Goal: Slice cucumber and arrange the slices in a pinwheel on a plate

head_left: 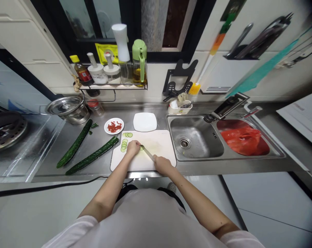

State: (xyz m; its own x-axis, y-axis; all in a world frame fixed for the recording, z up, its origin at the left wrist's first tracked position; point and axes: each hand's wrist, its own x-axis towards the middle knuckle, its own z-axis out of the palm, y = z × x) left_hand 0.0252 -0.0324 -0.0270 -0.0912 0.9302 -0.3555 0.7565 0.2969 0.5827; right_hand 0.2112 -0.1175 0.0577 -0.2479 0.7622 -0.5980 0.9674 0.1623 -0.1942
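A white cutting board lies on the steel counter in front of me. My left hand is curled over a short cucumber piece on the board, pinning it down. My right hand grips a knife whose blade angles up-left to the cucumber piece. Several cut cucumber slices lie on the board's left side, some near its far corner. One whole cucumber rests with its tip touching the board's left edge.
Another long cucumber lies further left. A small plate of red chilli pieces and an empty white plate sit behind the board. A sink is right, with a red bag in the far basin. A lidded pot stands back left.
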